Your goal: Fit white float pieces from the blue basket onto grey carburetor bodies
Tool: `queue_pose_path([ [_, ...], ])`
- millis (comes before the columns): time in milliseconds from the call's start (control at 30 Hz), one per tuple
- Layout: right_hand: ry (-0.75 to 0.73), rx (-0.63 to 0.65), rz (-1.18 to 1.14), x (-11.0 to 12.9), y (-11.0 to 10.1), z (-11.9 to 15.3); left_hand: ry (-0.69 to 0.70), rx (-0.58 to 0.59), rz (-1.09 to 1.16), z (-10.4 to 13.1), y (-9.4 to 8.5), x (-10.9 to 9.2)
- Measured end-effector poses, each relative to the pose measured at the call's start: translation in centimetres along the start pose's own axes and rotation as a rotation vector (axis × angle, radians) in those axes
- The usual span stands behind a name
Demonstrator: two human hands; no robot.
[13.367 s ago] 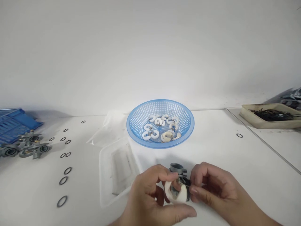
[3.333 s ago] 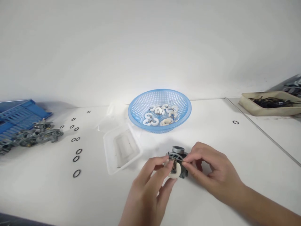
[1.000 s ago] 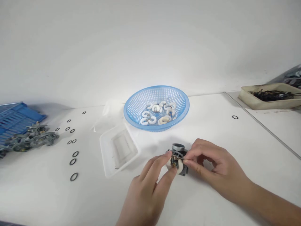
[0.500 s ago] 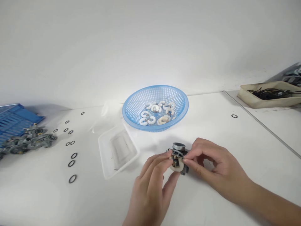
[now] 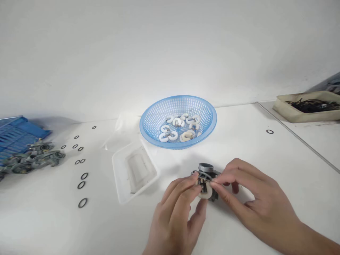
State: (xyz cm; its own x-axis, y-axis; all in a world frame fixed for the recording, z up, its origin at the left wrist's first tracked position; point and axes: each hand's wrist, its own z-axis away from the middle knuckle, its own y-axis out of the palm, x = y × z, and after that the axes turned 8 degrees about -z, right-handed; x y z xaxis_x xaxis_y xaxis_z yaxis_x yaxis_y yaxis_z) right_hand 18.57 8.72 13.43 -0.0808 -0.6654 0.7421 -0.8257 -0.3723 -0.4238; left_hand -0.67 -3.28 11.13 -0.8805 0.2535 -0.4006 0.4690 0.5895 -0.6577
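A grey metal carburetor (image 5: 206,168) stands on the white table with its round opening facing up. On its near side sits a cream C-shaped float (image 5: 206,194). My left hand (image 5: 176,214) steadies the carburetor, fingers over its top edge and float, thumb below. At the carburetor's right side, the thumb and index finger of my right hand (image 5: 255,194) are pinched together close to the float's hinge. Whatever lies between those fingertips is too small to make out.
Behind is a blue basket (image 5: 143,132) with several white floats. A white tray (image 5: 117,180) lies left of my hands. Several black rubber rings (image 5: 82,203) and a pile of carburetors (image 5: 34,157) by a blue crate (image 5: 22,132) are further left. A cream bin (image 5: 289,115) holds black parts at right.
The view has shifted slightly, so the hands and carburetor appear a little lower and further right. Both hands keep nearly the same grip on the carburetor.
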Motion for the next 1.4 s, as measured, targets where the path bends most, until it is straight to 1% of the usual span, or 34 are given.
queue_pose_path([
  [133,0.023,0.003,0.023,0.4,-0.1,-0.1,-0.005,-0.022,-0.007,-0.2,0.2,-0.2],
  [300,0.125,0.029,-0.005,0.6,0.1,-0.2,-0.003,-0.054,-0.026,-0.4,0.4,-0.3],
  [367,0.121,0.025,-0.008,0.7,0.1,-0.2,-0.002,-0.067,-0.028,-0.4,0.6,-0.3],
  [467,0.094,0.013,-0.014,0.6,0.0,-0.3,-0.009,-0.117,-0.036,-0.3,1.0,-0.3],
  [533,0.086,0.043,-0.008,0.4,-0.2,-0.3,-0.03,-0.129,-0.032,-0.2,1.3,-0.4],
  [667,0.102,0.09,-0.005,0.0,-0.4,-0.3,-0.092,-0.109,0.007,-0.1,1.8,-0.8],
  [833,0.081,0.064,-0.008,0.0,-0.2,-0.2,-0.151,-0.095,0.065,0.1,1.8,-1.0],
  [967,0.071,0.063,-0.002,-0.1,-0.2,-0.1,-0.237,-0.079,0.129,0.5,1.8,-0.9],
  [1033,0.067,0.08,-0.008,-0.2,-0.4,-0.1,-0.232,-0.084,0.13,0.6,1.8,-0.9],
  [1167,0.07,0.116,-0.014,-0.4,-0.6,-0.1,-0.167,-0.134,0.056,0.1,1.7,-1.0],
  [1300,0.063,0.117,-0.006,-0.4,-0.7,-0.2,-0.122,-0.15,-0.073,-0.4,1.4,-1.2],
  [1400,0.073,0.11,-0.029,-0.3,-0.6,-0.2,-0.095,-0.161,-0.115,-0.4,1.3,-1.2],
])
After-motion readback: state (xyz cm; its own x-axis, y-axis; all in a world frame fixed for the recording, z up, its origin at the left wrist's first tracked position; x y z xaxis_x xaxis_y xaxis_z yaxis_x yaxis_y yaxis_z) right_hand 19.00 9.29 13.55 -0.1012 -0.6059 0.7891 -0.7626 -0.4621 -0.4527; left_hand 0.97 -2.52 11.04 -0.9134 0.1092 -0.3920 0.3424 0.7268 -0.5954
